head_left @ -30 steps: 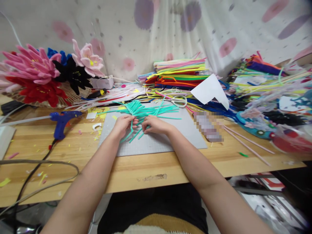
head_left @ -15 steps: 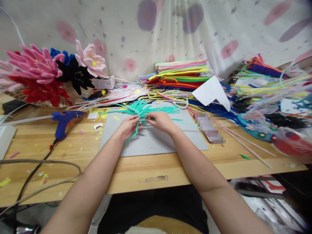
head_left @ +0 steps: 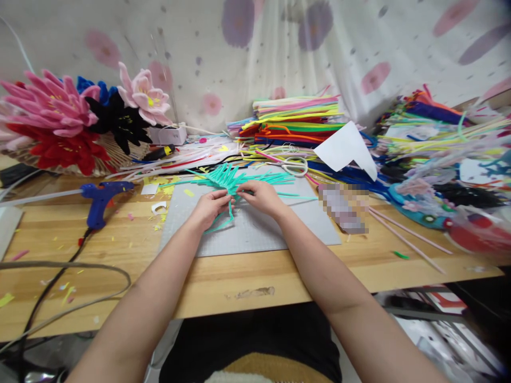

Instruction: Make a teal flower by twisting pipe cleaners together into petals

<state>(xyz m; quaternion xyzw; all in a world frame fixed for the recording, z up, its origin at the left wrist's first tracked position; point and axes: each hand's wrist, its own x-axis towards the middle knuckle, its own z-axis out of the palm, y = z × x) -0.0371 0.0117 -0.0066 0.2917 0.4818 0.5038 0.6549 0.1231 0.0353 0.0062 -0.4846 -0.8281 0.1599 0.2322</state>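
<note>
A bundle of teal pipe cleaners point(head_left: 223, 177) fans out over the grey cutting mat point(head_left: 263, 234), with longer stems lying to the right. My left hand point(head_left: 213, 207) pinches the near edge of the bundle between thumb and fingers. Close beside it, my right hand point(head_left: 259, 197) is closed, thumb against forefinger, on the pipe cleaners at the bundle's right side. A bent teal strand hangs below my left fingers toward the mat. The exact spot where the fingertips meet the strands is partly hidden.
A blue glue gun point(head_left: 101, 199) lies left with its cable. Fuzzy flowers point(head_left: 59, 111) stand behind it. Scissors point(head_left: 295, 166), white paper point(head_left: 347, 149), a blurred phone-like object point(head_left: 343, 207) and stacked pipe cleaners point(head_left: 295, 119) lie at the back and right.
My left fingers have curled in closer to my right hand around the teal bundle. The loose bent strand beneath has shifted slightly right. The view has moved a little.
</note>
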